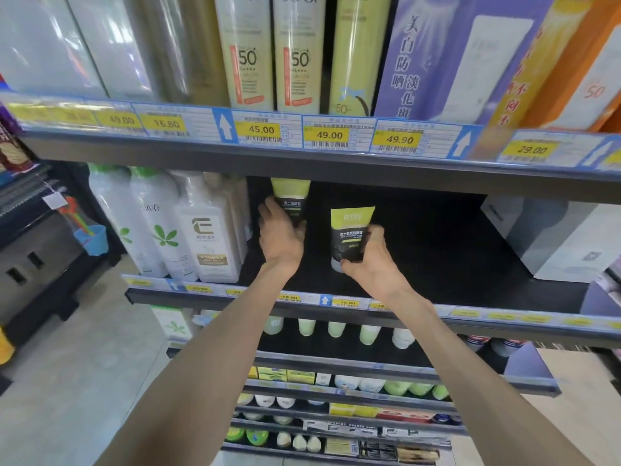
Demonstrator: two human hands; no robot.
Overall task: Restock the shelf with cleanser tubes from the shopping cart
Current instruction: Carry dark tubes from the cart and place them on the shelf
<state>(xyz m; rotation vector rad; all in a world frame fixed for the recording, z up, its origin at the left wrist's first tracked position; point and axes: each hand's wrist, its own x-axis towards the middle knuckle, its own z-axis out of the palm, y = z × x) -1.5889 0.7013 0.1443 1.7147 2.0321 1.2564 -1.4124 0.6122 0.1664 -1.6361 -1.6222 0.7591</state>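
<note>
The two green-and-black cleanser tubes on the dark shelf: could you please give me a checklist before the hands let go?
1. Left hand grip on the rear green-and-black cleanser tube: ok.
2. Right hand grip on the front green-and-black cleanser tube: ok.
3. Both tubes upright, cap down: ok.
4. Front tube's cap resting on the dark shelf: cannot tell.
5. Free space to the right of the tubes: ok.

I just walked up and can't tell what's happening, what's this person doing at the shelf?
A person is stocking a store shelf with both hands. The left hand grips one yellow-and-black cleanser tube set further back, beside the white bottles. The right hand holds a second cleanser tube upright nearer the front. The dark shelf space to their right shows bare up to a grey box.
</note>
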